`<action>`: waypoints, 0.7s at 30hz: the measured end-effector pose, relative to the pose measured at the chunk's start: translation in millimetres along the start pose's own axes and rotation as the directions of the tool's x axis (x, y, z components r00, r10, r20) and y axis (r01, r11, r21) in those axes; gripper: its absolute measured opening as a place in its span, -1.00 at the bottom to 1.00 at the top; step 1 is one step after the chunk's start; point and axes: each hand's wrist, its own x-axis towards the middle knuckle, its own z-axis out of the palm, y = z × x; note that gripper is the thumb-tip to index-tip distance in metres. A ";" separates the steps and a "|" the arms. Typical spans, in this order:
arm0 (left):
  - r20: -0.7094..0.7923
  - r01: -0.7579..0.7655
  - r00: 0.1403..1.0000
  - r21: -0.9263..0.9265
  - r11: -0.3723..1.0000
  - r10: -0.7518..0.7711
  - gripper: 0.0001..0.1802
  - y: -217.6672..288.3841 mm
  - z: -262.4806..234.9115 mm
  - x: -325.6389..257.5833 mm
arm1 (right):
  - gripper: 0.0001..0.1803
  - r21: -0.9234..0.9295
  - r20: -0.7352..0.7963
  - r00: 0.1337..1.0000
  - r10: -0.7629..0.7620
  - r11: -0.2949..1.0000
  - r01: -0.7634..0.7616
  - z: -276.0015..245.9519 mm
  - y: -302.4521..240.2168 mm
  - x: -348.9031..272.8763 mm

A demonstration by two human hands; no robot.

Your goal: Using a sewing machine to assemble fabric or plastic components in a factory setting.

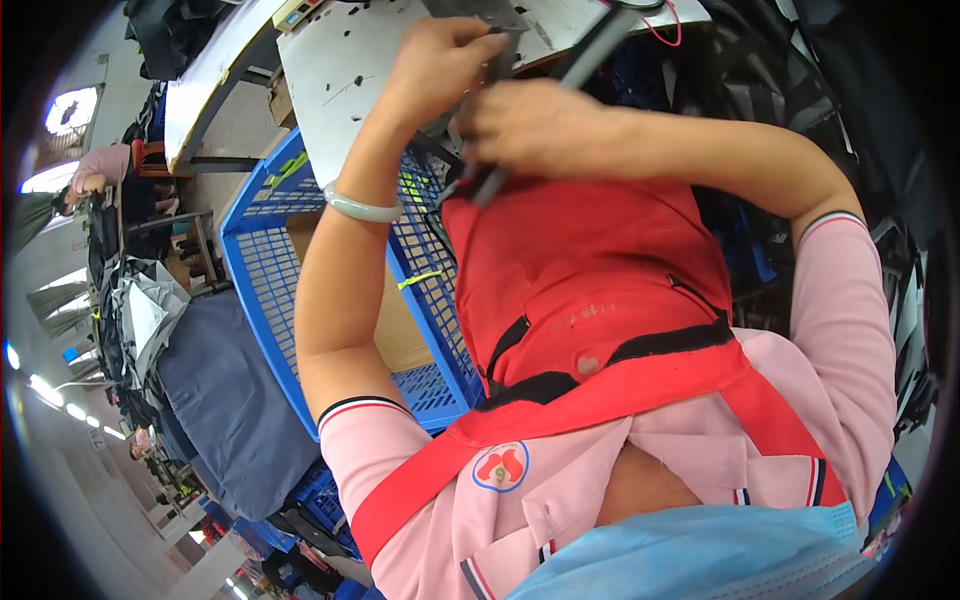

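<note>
At the near edge of a white worktable, my left hand pinches a dark strip of material between thumb and fingers. My right hand is just below and to the right, its fingers curled round the same dark piece and blurred by motion. A narrow dark end hangs out under the right hand, over my red apron. The strip's exact kind cannot be made out. A pale bangle circles my left wrist.
A blue plastic crate with cardboard inside stands left of my body, under the table edge. A grey metal bar slants right of my hands. Dark material is piled at right. Grey-blue cloth lies farther left, and another person sits beyond.
</note>
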 end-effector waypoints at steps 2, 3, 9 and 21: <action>-0.015 0.014 1.000 -0.140 0.990 -0.016 -0.67 17.3 13.7 0.3 | -0.85 -0.126 0.044 0.996 -0.075 0.989 0.080 24.3 -16.3 8.6; -0.024 0.014 0.999 -0.370 0.929 -0.024 -0.73 22.5 17.9 0.9 | -0.87 -0.180 0.305 0.951 0.049 0.984 0.007 28.2 -15.9 13.6; 0.131 0.094 0.990 -0.421 0.902 -0.041 -0.57 -70.4 29.4 -37.8 | -0.73 0.017 0.337 0.854 0.396 0.904 -0.426 -21.9 26.8 -3.6; -0.237 -0.111 0.969 -0.160 0.981 0.071 -0.71 -20.7 -5.7 -44.2 | -0.19 0.169 0.208 0.813 0.544 0.799 -0.577 -92.2 82.8 -21.9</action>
